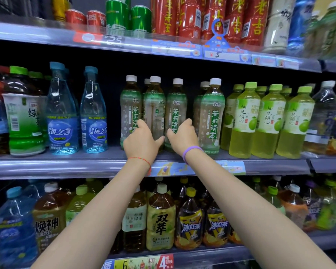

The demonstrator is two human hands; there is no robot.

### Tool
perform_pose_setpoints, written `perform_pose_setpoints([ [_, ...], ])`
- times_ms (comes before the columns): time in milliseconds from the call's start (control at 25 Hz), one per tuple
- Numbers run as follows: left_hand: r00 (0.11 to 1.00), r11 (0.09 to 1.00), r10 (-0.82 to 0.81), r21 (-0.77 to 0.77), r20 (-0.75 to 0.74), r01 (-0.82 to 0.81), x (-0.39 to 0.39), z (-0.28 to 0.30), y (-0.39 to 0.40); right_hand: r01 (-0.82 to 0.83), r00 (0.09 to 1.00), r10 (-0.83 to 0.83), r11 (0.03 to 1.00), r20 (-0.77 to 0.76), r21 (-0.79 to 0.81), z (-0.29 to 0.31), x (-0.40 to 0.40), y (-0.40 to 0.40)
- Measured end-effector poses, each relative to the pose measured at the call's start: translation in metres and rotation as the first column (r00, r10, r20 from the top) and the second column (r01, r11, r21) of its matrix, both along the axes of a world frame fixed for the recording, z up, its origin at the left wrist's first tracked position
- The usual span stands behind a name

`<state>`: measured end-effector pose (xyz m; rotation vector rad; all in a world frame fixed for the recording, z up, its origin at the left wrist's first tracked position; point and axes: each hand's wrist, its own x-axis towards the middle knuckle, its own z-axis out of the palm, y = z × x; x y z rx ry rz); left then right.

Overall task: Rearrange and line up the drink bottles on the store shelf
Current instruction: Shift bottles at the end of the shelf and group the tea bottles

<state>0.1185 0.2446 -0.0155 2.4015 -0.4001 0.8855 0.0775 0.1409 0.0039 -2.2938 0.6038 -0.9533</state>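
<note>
Several jasmine tea bottles with white caps and green labels stand in the middle of the middle shelf (66, 166). My left hand (142, 140) is wrapped around the lower part of the second tea bottle (154, 100), fingers on its left side and thumb on its right. My right hand (182, 138) is curled around the third tea bottle (177, 100) right beside it. The first tea bottle (130, 101) stands just to the left, and the fourth tea bottle (212, 109) stands apart to the right. More tea bottles stand behind the front row.
Two blue water bottles (93, 113) stand to the left, with a gap between them and the tea. Yellow-green fruit drink bottles (244, 117) crowd the right. Cans and red bottles (190, 18) fill the upper shelf, and large bottles (161, 218) fill the lower one.
</note>
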Motion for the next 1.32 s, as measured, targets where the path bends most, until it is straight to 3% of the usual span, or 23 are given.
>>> perform_pose_setpoints([
  [80, 1.000, 1.000, -0.006, -0.006, -0.010, 0.006, -0.002, 0.001, 0.001, 0.073, 0.985, -0.044, 0.982, 0.168, -0.172, -0.006, -0.010, 0.007],
  [160, 0.999, 0.999, -0.031, -0.026, -0.037, 0.030, -0.004, 0.002, 0.002, 0.078, 0.944, 0.042, 0.936, 0.328, -0.344, -0.008, -0.016, 0.016],
  [240, 0.993, 0.995, -0.067, -0.075, -0.094, 0.060, -0.007, 0.003, 0.002, -0.102, 0.940, 0.193, 0.946, 0.281, -0.307, -0.005, -0.017, 0.025],
  [320, 0.986, 0.987, -0.093, -0.143, -0.138, 0.073, -0.010, 0.005, 0.001, -0.222, 0.959, 0.240, 0.966, 0.148, -0.131, -0.001, -0.017, 0.031],
  [400, 0.979, 0.975, -0.125, -0.201, -0.159, 0.092, -0.014, 0.005, 0.001, -0.197, 0.978, 0.202, 0.978, 0.061, -0.072, 0.000, -0.017, 0.030],
  [560, 0.978, 0.942, -0.175, -0.310, -0.116, 0.132, -0.019, 0.001, 0.010, -0.176, 0.982, 0.178, 0.984, 0.055, -0.040, 0.002, -0.015, 0.020],
  [760, 0.894, 0.896, -0.356, -0.370, -0.272, 0.244, 0.000, 0.007, 0.011, -0.192, 0.981, 0.193, 0.981, 0.028, -0.007, 0.001, -0.008, 0.019],
  [920, 0.920, 0.840, -0.350, -0.495, -0.176, 0.224, -0.008, 0.007, 0.015, -0.220, 0.974, 0.220, 0.975, 0.057, -0.001, -0.001, -0.011, 0.021],
  [1040, 0.938, 0.785, -0.339, -0.570, -0.068, 0.243, -0.015, 0.009, 0.019, -0.134, 0.989, 0.138, 0.988, 0.050, -0.076, -0.002, -0.018, 0.022],
  [1320, 0.880, 0.746, -0.467, -0.573, -0.088, 0.339, -0.025, 0.011, 0.005, 0.018, 0.999, -0.011, 0.986, 0.042, -0.168, 0.000, -0.035, 0.019],
])
